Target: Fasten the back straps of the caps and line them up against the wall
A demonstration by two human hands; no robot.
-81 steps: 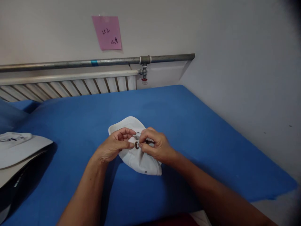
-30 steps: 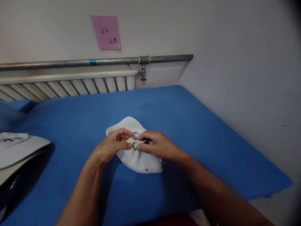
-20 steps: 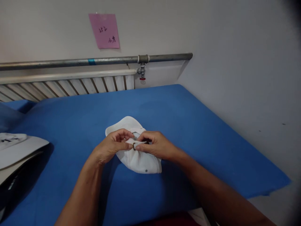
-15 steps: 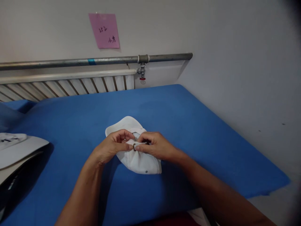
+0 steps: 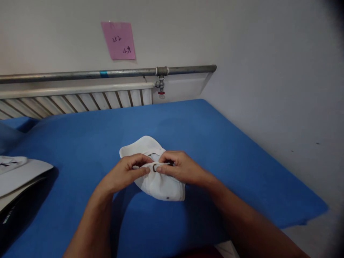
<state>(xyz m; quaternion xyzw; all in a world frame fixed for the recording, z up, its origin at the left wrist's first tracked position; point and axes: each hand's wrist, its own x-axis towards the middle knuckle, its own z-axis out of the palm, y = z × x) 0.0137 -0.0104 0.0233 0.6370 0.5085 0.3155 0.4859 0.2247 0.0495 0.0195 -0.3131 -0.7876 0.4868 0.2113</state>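
Note:
A white baseball cap (image 5: 158,186) lies on the blue-covered table, its brim (image 5: 142,145) toward the far left. The back strap has a small dark metal buckle (image 5: 154,167), which sits between my two hands. My left hand (image 5: 129,170) pinches the cap's edge just left of the buckle with thumb and fingers. On the other side, my right hand (image 5: 178,165) grips the strap, thumb close against the buckle. Part of the strap is hidden by the right fingers, and a dark bit shows between them.
Several caps (image 5: 29,175), white and black, are stacked at the left edge. The blue table cover (image 5: 228,154) reaches toward the wall on the right. Behind the table are a white radiator (image 5: 107,100), a metal pipe (image 5: 129,73) with a red-handled valve (image 5: 161,92), and a pink paper (image 5: 118,41).
My left thumb and fingers have drawn slightly left, away from the buckle, so more of it shows. The right hand keeps its hold. The whole view has shifted a little.

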